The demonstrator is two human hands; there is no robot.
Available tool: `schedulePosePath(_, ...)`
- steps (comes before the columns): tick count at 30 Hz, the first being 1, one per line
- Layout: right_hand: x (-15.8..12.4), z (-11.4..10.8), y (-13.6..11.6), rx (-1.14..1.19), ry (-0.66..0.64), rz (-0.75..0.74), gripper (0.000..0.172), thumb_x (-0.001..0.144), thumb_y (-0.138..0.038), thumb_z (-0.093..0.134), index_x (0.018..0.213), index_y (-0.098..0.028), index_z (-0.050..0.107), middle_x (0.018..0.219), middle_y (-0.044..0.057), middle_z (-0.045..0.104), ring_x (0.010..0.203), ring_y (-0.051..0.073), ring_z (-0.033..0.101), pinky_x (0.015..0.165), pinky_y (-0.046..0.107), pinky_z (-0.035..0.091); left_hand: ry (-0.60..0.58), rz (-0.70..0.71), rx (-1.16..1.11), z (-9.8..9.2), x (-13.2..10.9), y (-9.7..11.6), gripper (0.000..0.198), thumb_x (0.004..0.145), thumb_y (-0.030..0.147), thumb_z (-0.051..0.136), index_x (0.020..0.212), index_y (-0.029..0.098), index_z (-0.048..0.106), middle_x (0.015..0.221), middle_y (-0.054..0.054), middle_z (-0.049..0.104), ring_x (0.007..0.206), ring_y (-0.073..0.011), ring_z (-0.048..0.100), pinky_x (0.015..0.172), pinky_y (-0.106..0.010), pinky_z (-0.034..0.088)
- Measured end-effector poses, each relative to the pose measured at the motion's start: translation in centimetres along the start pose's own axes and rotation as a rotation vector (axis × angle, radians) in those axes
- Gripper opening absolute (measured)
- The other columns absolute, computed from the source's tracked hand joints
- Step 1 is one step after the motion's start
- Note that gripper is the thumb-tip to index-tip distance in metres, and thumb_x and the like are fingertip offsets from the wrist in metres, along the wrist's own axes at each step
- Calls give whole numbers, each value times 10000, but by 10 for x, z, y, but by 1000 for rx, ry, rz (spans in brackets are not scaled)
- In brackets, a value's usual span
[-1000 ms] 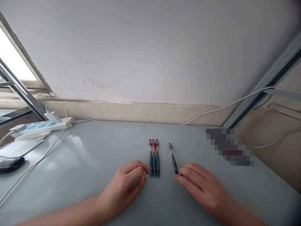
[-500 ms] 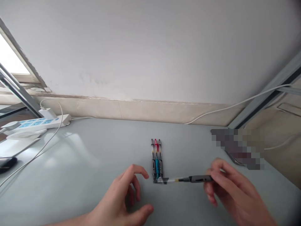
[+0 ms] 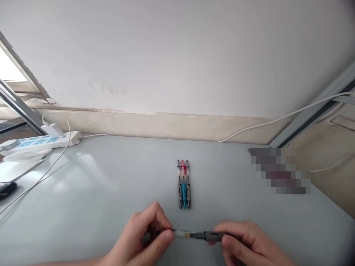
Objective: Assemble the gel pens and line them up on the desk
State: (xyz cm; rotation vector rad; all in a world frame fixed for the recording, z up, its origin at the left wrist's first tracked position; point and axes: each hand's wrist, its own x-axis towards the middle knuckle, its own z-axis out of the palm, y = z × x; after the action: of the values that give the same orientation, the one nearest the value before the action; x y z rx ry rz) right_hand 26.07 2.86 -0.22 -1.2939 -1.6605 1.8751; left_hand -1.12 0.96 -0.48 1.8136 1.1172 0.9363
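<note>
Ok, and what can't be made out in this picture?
All in the head view:
Button end of the gray-gripped pen: hidden by the left hand.
Its tip: mostly covered by the right hand.
Black mouse-like object: cut off by the left edge.
Far-right object: blurred by pixelation.

**Clear plastic, soft sheen**

Shows clear, glossy plastic on the held pen (image 3: pixel 194 235), with a duller, matt grip (image 3: pixel 213 236); looks alike on the three pens (image 3: pixel 184 190). Spreads smooth and softly shining over the grey desktop (image 3: pixel 124 177). Looks like hard white plastic on the power strip (image 3: pixel 72 138), smooth metal on the frame (image 3: pixel 288 129), matt paint, roughened in patches, on the wall (image 3: pixel 166 66).
</note>
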Motion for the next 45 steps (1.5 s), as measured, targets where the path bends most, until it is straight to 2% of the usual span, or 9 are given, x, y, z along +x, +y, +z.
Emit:
schedulePosePath(7,-1,3,-1,-163,8,-54,674,890,-766,403,785,-170,701,444,-31,511,380,104,389,424,227,297,-64,57,-30,5,-9,-14,222,992,403,422,823,274,482,545,46,422,442,-146,340,410,-266,274)
schedulePosePath(12,0,4,1,-181,83,-94,600,864,-728,513,828,-177,748,487,-27,510,430,112,424,457,222,352,-68,-121,-146,8,-6,-10,365,984,529,409,748,250,406,535,75,348,457,-118,260,436,-259,209)
schedulePosePath(17,3,3,5,-96,78,-91,580,872,-708,526,878,-171,746,493,-21,538,419,107,443,437,215,351,-142,-255,-374,5,1,5,423,914,641,496,839,229,437,573,71,422,500,-101,316,488,-241,241)
schedulePosePath(24,5,3,9,-53,53,-75,540,890,-706,497,770,-192,611,517,-15,558,424,103,449,415,218,292,-105,-266,-660,7,-3,-4,323,896,483,658,866,237,452,646,80,413,531,-78,308,497,-204,250)
schedulePosePath(30,2,3,1,-203,192,-169,396,825,-610,652,799,-219,600,614,-42,487,560,135,430,526,247,335,-144,-457,-671,2,-1,1,439,787,531,753,807,224,440,632,41,580,471,-65,418,464,-193,315)
schedulePosePath(33,-1,2,0,-166,156,-135,446,832,-670,600,842,-224,605,623,-30,524,552,145,452,521,254,350,-115,-456,-703,0,1,4,446,765,516,779,790,217,448,611,38,603,448,-56,427,452,-185,298)
schedulePosePath(37,-1,2,-2,-156,90,-83,567,939,-697,360,707,-217,556,552,-10,539,516,152,487,529,266,378,-77,-477,-741,0,3,3,446,743,493,806,780,208,465,590,36,614,429,-47,425,451,-181,287)
schedulePosePath(42,0,3,-4,-162,201,-121,355,838,-567,659,811,-243,516,614,-67,469,562,131,412,541,234,336,-53,-466,-766,0,3,-1,407,754,444,811,777,201,486,590,31,626,426,-46,435,444,-176,295)
schedulePosePath(45,0,1,-1,-169,166,-93,396,887,-625,548,850,-231,559,627,-46,533,508,117,383,492,235,302,-38,-456,-790,0,2,-4,384,758,423,809,774,198,498,589,28,633,422,-47,438,437,-175,299)
